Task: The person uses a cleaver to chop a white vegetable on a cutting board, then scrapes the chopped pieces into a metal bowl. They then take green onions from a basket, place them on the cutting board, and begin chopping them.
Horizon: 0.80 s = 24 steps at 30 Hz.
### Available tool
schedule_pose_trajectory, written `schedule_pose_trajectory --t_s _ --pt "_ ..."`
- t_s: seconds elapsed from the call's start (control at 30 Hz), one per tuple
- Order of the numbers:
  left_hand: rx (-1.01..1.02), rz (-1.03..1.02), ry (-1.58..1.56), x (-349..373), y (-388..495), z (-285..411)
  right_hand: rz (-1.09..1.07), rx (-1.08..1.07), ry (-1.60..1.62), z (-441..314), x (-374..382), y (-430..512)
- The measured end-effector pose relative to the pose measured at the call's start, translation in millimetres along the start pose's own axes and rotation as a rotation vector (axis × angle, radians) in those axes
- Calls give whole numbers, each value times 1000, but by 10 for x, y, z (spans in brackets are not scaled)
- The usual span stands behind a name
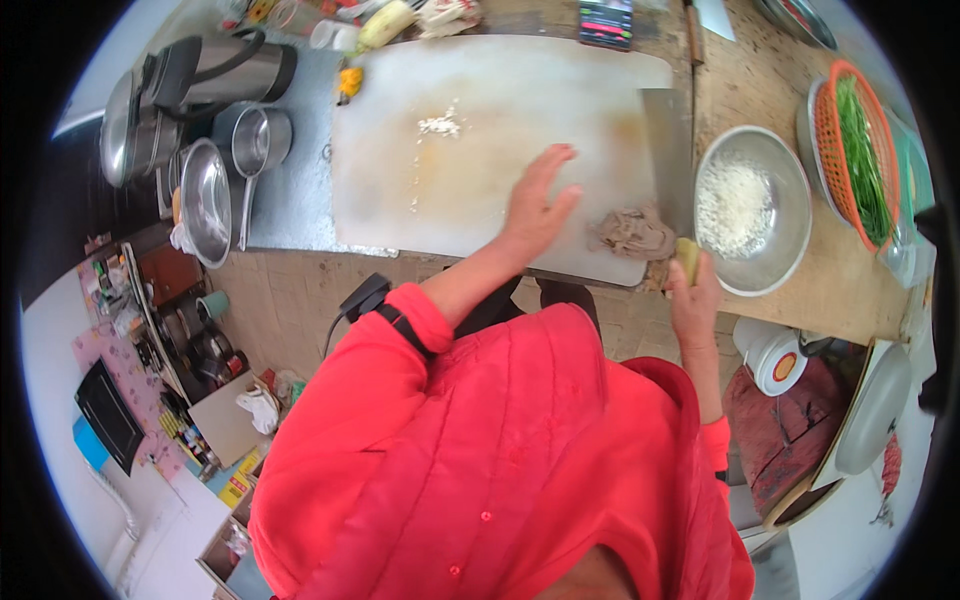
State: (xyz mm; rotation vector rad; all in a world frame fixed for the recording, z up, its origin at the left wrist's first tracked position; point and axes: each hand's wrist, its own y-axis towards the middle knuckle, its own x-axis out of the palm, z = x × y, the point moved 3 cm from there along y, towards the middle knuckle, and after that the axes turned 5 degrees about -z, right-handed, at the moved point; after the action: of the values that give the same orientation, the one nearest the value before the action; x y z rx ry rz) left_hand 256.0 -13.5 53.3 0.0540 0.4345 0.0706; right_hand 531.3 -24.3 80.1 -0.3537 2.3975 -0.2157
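My right hand [693, 300] grips the handle of a broad cleaver [670, 161]. Its blade stands at the right edge of the white cutting board [375, 172], beside a steel bowl [787, 259]. Finely chopped white food [733, 206] lies in that bowl. Over the right half of the board, my left hand [538, 196] is held with its fingers apart and nothing in it. A small heap of white bits [441, 124] remains on the board, with a thin line of crumbs below. Between the two hands lies a crumpled brownish cloth [636, 234].
An orange basket of green stalks [862, 157] stands right of the bowl. Behind the board are a phone [605, 24] and a pale vegetable [386, 26]. A small saucepan [260, 139], a steel basin [206, 202] and an electric kettle [232, 71] crowd the left.
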Motion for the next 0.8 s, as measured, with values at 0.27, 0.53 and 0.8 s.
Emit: schedule_pose_trajectory --t_s 0.27,0.53,0.8 --pt "-457 611 -93 -2040 -917 -1231 -609 -325 -68 -938 1353 234" --pt "-521 669 -190 -2736 -1515 -1588 -872 -455 -353 -1179 2328 566" --pt "-543 659 -235 -2913 -1672 -1793 -595 -410 -371 -1247 2089 1400"
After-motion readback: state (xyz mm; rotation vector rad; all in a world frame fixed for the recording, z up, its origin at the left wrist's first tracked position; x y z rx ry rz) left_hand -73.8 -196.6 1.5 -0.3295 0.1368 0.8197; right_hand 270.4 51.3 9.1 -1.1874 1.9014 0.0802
